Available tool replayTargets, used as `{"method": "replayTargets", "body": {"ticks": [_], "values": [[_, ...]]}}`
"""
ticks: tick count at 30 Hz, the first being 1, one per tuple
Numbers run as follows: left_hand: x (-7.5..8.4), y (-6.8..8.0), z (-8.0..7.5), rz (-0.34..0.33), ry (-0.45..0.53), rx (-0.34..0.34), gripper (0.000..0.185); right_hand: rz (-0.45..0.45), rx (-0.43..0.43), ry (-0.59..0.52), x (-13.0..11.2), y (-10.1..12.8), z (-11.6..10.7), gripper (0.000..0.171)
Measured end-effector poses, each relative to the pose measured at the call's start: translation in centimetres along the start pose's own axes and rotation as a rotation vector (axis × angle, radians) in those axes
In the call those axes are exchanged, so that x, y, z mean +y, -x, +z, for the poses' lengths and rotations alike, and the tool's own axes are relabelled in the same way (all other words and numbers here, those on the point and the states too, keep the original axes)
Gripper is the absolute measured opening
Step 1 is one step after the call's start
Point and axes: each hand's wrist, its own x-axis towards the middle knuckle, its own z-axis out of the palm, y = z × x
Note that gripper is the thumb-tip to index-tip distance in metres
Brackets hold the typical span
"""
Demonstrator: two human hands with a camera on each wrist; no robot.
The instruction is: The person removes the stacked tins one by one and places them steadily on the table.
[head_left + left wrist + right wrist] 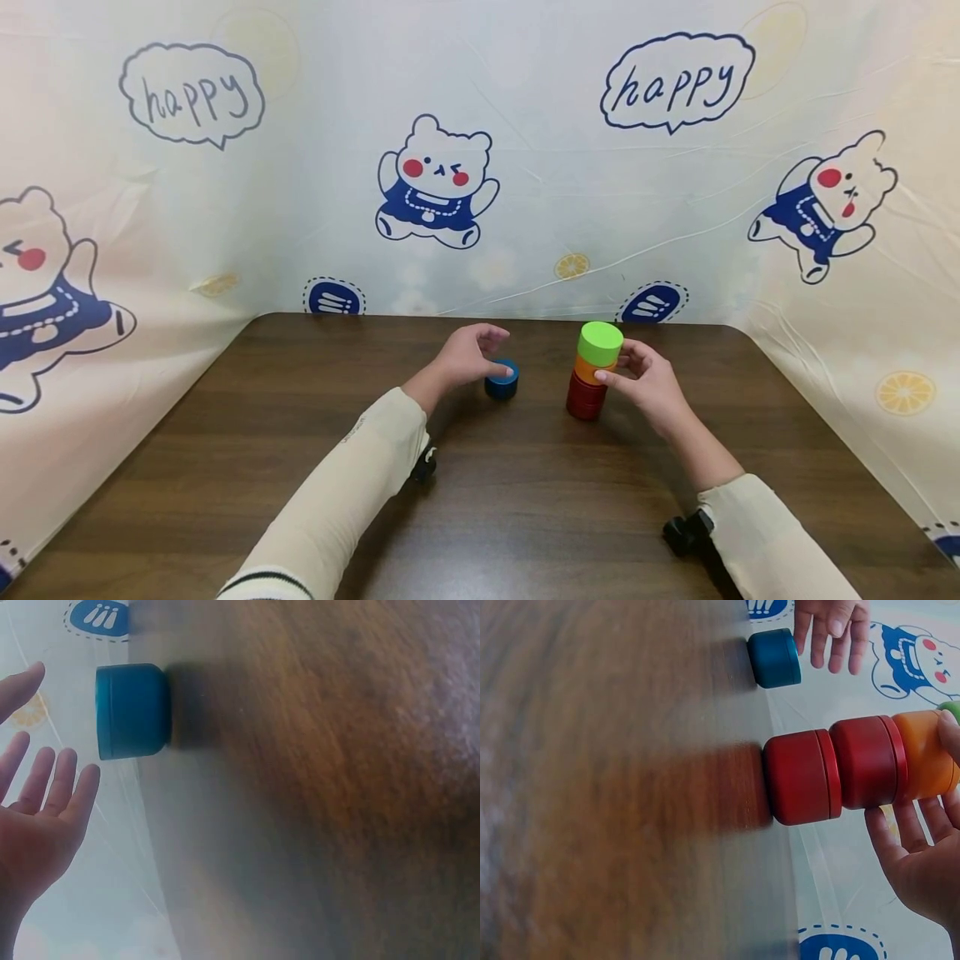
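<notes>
From the head view I see my left hand (467,357) hanging just over the blue tub (502,380), which sits on the table (525,500) a little left of centre. The left wrist view shows that hand's fingers (52,780) straight and spread with nothing in them, so the grip is open; from the head view a fingertip seems to reach the tub's rim, but I cannot tell if it truly touches.

My right hand (651,382) is against the stack (592,379) to the right: two red tubs (832,772) at the bottom, an orange one (922,754) above, a green one (600,342) on top. Its thumb and fingers curl round the orange tub, steadying the stack.

I judge the blue tub to be light, stiff plastic or tin with a smooth, perhaps slippery wall. It is short and round, so I would pinch it across the side wall with thumb and fingers opposite each other. The stack looks tippy; any touch there should be gentle.
</notes>
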Motion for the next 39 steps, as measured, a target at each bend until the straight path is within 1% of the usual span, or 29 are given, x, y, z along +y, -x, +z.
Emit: {"method": "replayTargets", "body": {"ticks": [7, 13, 17, 21, 24, 33, 39], "values": [[1.0, -0.3, -0.2, 0.017, -0.023, -0.003, 0.054, 0.012, -0.004, 0.006, -0.1, 0.0, 0.0, 0.065], [1.9, -0.3, -0.2, 0.029, -0.001, -0.011, 0.055, 0.013, -0.003, 0.005, -0.3, 0.0, -0.1, 0.064], [2.3, -0.2, 0.0, 0.055, 0.002, -0.012, 0.055, 0.013, -0.005, 0.012, -0.3, 0.0, -0.1, 0.064], [2.8, -0.1, 0.1, 0.096, 0.028, -0.015, 0.054, 0.015, -0.006, 0.01, -0.2, 0.0, 0.0, 0.065], [3.4, -0.2, 0.4, 0.113, 0.044, -0.022, 0.052, 0.021, -0.006, 0.004, -0.2, 0.0, -0.1, 0.065], [5.3, -0.3, 1.0, 0.171, 0.039, -0.057, 0.053, 0.023, -0.006, 0.005, -0.2, 0.0, -0.1, 0.065], [6.8, -0.2, 1.5, 0.192, 0.052, -0.08, 0.053, 0.023, -0.008, -0.003, -0.2, 0.0, 0.0, 0.065]]}}
